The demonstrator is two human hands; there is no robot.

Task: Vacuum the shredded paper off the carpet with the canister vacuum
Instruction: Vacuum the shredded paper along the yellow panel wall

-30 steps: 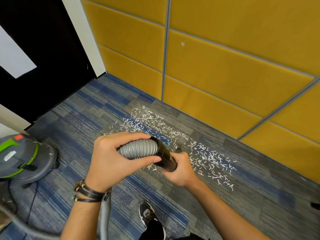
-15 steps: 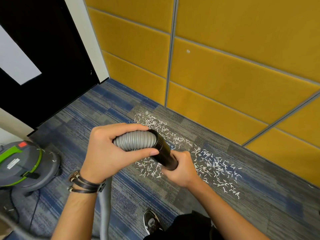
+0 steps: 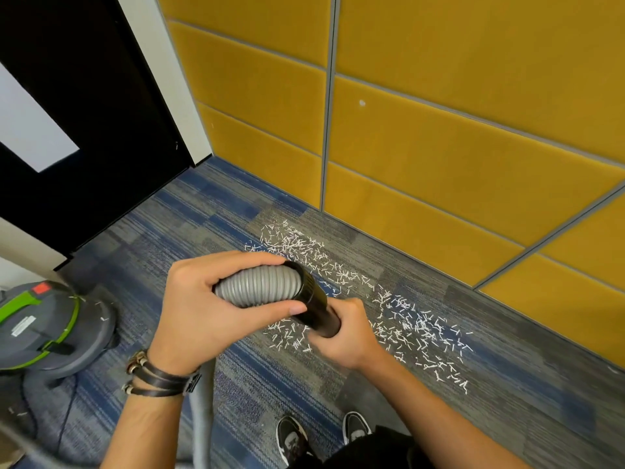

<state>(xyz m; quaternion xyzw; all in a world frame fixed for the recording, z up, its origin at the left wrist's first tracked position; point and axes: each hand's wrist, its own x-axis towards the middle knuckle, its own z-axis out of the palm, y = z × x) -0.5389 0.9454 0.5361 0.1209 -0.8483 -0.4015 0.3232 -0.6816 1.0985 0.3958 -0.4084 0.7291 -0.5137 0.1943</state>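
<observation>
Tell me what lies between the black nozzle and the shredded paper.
Only the right hand, gripping the nozzle at its mouth end; nothing else visible blocks the shredded paper below. Left hand holds the hose.

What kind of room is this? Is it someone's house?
Probably an office or meeting room, not a house. It has padded mustard-yellow fabric wall panels, blue-and-grey striped carpet tiles, and a tall black door with a pale window panel.

Left hand (image 3: 203, 306): one, middle of the frame.
Right hand (image 3: 348, 336): one, just right of it.
Canister vacuum (image 3: 44, 330): one, at the left edge.
Grey hose (image 3: 258, 286): one.
Black tube (image 3: 318, 306): one.
Shoes (image 3: 291, 438): two, at the bottom.
Door (image 3: 84, 113): one, upper left.
Paper bits (image 3: 416, 326): too many to count.
</observation>
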